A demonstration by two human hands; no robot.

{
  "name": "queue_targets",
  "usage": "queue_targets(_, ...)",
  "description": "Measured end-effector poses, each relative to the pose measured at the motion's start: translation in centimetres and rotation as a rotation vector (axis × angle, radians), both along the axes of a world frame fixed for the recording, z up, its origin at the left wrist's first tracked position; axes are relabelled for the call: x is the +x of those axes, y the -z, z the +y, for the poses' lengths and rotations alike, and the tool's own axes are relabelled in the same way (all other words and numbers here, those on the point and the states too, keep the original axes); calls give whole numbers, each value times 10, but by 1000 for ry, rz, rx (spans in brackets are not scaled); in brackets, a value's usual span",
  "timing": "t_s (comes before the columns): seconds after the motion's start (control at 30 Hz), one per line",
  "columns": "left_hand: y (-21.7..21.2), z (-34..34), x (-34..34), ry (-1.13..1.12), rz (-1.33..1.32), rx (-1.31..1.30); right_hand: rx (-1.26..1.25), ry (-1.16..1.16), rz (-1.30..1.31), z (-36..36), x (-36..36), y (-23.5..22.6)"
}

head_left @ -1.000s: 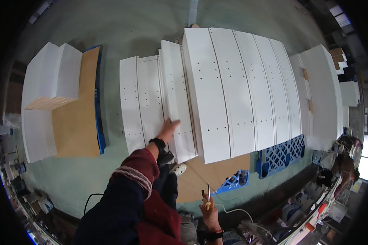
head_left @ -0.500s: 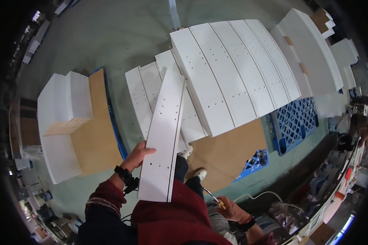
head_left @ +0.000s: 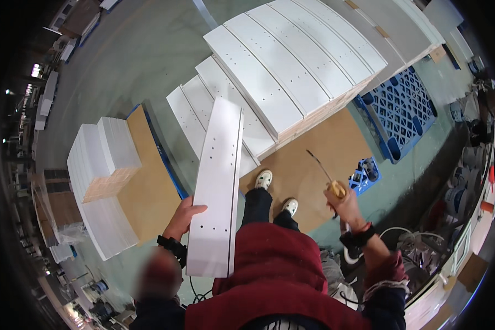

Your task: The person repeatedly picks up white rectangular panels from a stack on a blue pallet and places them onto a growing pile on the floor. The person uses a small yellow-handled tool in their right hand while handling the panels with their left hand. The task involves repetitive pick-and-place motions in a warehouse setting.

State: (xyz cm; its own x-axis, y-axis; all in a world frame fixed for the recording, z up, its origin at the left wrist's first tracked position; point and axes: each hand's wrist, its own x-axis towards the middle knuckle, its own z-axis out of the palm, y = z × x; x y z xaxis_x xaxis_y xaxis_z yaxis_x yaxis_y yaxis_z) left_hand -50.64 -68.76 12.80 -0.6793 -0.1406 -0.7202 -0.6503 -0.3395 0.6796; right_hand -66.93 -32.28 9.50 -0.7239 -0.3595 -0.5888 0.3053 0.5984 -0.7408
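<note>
In my left hand (head_left: 184, 217) is a long white panel (head_left: 217, 181) with rows of small dark holes and a groove along its right edge. My fingers wrap its left edge, the thumb lying on its face. The panel slants up in front of me, its far end over a low stack of similar panels (head_left: 192, 118). Out to the right, my right hand (head_left: 347, 208) is closed round what looks like an air blow gun (head_left: 337, 190), yellow-bodied with a long thin metal nozzle. The nozzle points up and left, apart from the panel; my fingers partly hide the body.
A taller stack of white drilled panels (head_left: 297, 60) stands ahead. Brown board (head_left: 324, 148) covers the pallet at my feet; a blue plastic pallet (head_left: 404, 110) lies to the right. More white panels (head_left: 102, 165) are stacked at left. A pale hose (head_left: 410, 233) runs near my right arm.
My right hand has moved up and forward with the blow gun, away from my side. My left hand keeps the panel in nearly the same position. The view has shifted.
</note>
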Motion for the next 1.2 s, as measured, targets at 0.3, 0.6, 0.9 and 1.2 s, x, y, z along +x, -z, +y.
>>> queue_targets(0.3,3,20,27,26,-49,62,-142,-803,71,2,53,-19)
queue_targets(0.6,-6,24,34,116,-168,70,-284,-855,144,1,24,-3)
queue_targets(0.9,-14,30,39,218,-203,78,-196,-832,5,7,46,27)
queue_targets(1.2,10,16,35,-28,-131,153,-137,-832,-114,19,78,-3)
